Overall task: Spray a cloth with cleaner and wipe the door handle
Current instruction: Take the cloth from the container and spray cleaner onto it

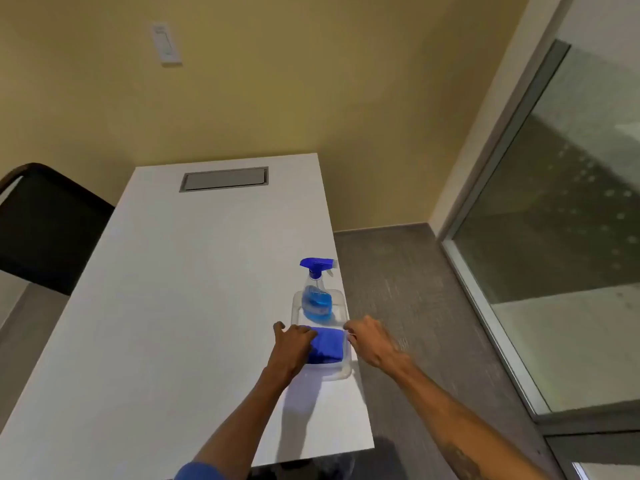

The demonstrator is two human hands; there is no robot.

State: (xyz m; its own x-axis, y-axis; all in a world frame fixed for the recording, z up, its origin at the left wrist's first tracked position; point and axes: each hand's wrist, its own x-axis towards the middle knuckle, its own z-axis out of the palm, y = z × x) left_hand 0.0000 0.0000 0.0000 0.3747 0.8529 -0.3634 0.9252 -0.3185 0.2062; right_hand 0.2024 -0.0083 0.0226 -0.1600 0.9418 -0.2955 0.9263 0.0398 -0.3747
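- The left hand (292, 344) lies palm down on the left part of the folded blue cloth (327, 346), its fingers loosely bent over the cloth's edge and the thumb stuck out to the left; whether the fingers actually pinch the fabric cannot be told.
- The right hand (369, 341) sits at the right rim of the clear tray (341, 374), fingers curled inward toward the cloth; it looks to touch the rim, but the blur there leaves it unclear whether it grips anything.
- The cloth rests in the near half of the tray, between the two hands.
- In the far half of the same tray stands the spray bottle (317, 299), upright, clear-walled with blue liquid low inside and a blue trigger head whose nozzle points right.
- The tray lies on the white tabletop (194, 306), close to its right edge.
- At the far end of the tabletop a grey rectangular hatch (224, 179) is set flush into the surface.
- A dark chair (45, 230) stands beside the tabletop on the left.
- Behind is a yellow wall with a white wall switch (166, 45).
- To the right, beyond grey floor, is a framed glass panel (561, 220).
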